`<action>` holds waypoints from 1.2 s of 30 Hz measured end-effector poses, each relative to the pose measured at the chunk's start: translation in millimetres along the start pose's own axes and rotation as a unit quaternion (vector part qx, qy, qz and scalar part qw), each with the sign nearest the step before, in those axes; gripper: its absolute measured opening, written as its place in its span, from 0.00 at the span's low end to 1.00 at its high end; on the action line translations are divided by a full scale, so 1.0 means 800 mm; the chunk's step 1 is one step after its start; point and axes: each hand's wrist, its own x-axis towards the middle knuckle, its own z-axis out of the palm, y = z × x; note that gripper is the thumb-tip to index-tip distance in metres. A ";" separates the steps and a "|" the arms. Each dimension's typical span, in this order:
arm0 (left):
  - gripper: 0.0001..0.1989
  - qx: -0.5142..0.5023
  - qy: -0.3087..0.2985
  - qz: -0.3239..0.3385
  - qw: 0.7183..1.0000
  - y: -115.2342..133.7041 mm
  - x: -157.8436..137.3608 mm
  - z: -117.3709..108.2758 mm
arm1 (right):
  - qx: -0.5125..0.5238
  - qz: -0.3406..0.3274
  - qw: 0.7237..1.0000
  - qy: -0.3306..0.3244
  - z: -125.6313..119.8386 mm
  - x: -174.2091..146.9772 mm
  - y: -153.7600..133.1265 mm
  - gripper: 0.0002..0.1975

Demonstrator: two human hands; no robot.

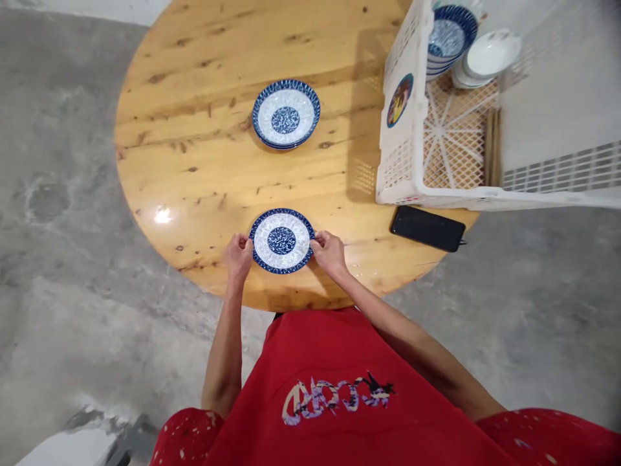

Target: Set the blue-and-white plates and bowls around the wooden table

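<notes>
The left rim of 1 blue-and-white plate (282, 241) was pinched between the thumb and bent fingers of the left grip (239, 257). The opposite rim was held the same way by the right grip (330, 252), so that the plate was kept between the 2 grips, face up. Whether its base was borne by the surface (194, 162) could not be told.

Straight beyond the grips, a stack of matching dishes (286, 115) was set, well apart from the held plate. To the right of the right grip, a black phone (427, 228) was laid near the edge of the surface, just beside a white crate (416, 129). Inside the crate, farther out to the right, blue-and-white bowls (446, 39) were stacked beside white bowls (493, 53), and brown sticks (493, 147) were placed along 1 side. Nearer than the grips, a red shirt (334, 362) was seen; the grey floor (58, 226) was shown around the surface.
</notes>
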 end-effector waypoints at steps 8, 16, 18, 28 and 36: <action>0.07 -0.047 -0.010 0.019 0.999 -0.011 0.004 0.008 | -0.001 -0.021 1.000 0.022 0.002 0.004 0.007 0.10; 0.09 -0.088 -0.008 0.003 0.996 -0.030 -0.015 0.009 | 0.108 -0.012 0.994 0.022 -0.008 0.005 0.017 0.14; 0.09 -0.102 -0.003 -0.016 0.995 -0.037 -0.024 0.007 | 0.134 0.006 0.990 0.040 -0.015 0.004 0.022 0.13; 0.09 -0.113 -0.029 -0.032 0.993 -0.046 -0.042 0.004 | 0.150 0.042 0.987 0.029 -0.024 -0.004 0.017 0.06; 0.15 -0.033 -0.032 0.024 0.999 -0.046 -0.038 0.018 | 0.137 0.049 0.989 0.030 0.000 -0.010 0.006 0.04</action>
